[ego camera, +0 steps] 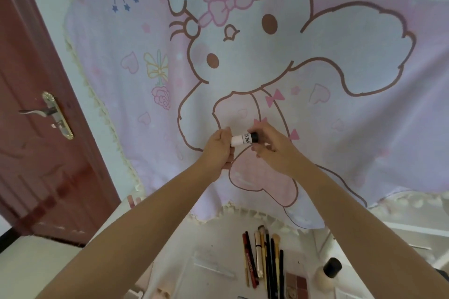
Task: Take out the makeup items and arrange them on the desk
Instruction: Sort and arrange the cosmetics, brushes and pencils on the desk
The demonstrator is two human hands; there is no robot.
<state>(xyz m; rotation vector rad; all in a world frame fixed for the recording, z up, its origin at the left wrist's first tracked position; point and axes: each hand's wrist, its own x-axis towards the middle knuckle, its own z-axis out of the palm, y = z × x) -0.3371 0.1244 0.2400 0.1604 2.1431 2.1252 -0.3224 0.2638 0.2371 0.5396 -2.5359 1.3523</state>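
A big pink cloth (243,68) printed with a cartoon rabbit hangs in front of me and hides whatever is behind it; its frilled hem drops over the far edge of the white desk (213,245). To my left stands a dark red door (29,128) with a metal handle (46,111), its top and bottom cut off. My forearms reach up from the bottom edge. My left hand (218,147) curls round the white end of a small tube (243,139), and my right hand (269,145) pinches its black cap between thumb and fingers, so I hold the tube level in the air before the cloth, well above the desk. The print on its label is too blurred to read. Down on the desk a row of brushes and pencils (264,262) lies side by side, their lower ends cut off. Just right of them sits a palette (295,283), partly out of view, and a round bottle (328,272) with a black cap.
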